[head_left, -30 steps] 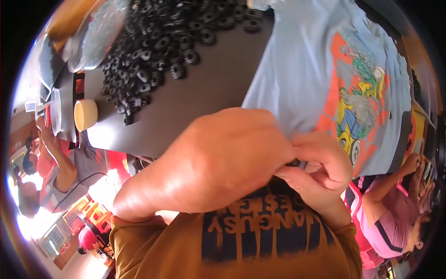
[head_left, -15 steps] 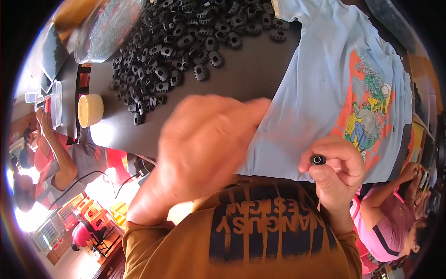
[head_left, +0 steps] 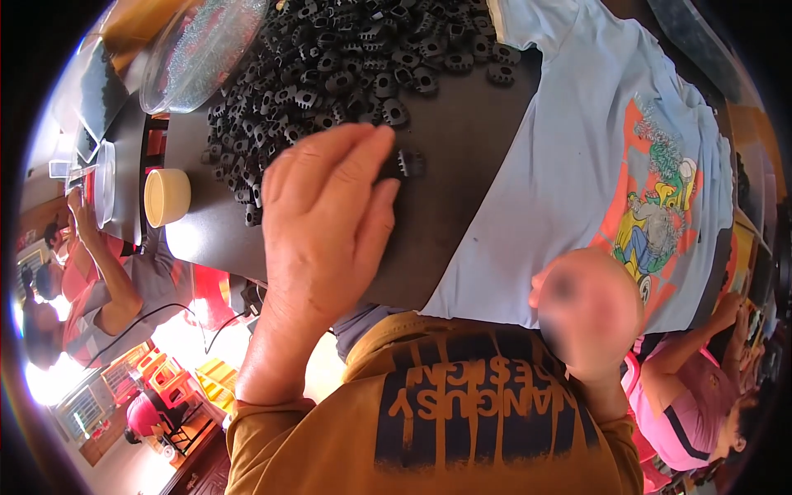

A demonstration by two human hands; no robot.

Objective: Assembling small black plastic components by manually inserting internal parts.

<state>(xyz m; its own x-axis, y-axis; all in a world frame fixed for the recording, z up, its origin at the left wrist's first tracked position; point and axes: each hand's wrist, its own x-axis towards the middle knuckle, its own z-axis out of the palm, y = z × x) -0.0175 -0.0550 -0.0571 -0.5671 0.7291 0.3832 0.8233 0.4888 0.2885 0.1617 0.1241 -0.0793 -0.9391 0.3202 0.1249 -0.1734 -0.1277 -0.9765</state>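
Note:
My left hand [head_left: 330, 198] reaches over the near edge of a pile of small black toothed claw-clip pieces [head_left: 338, 74], fingers stretched and thumb apart, with nothing visibly gripped. Just right of its fingertips, one black clip piece [head_left: 410, 163] sits by itself, slightly blurred. My right hand [head_left: 594, 313] is curled above the lower edge of a light blue T-shirt [head_left: 520, 206]. That hand is smeared, but a dark patch [head_left: 563, 287] shows at its fingertips, where a small black clip piece was pinched half a second ago.
A clear tub of shiny wire-like bits [head_left: 202, 62] stands at the far left, with a cream cup [head_left: 167, 198] nearer. The dark table [head_left: 454, 124] shows between pile and shirt. Other people work at left [head_left: 115, 280] and right [head_left: 689, 388].
My left hand has moved from beside the shirt up and left to the pile, its fingers now stretched. A lone clip piece shows by its fingertips. My right hand stays in place, now blurred.

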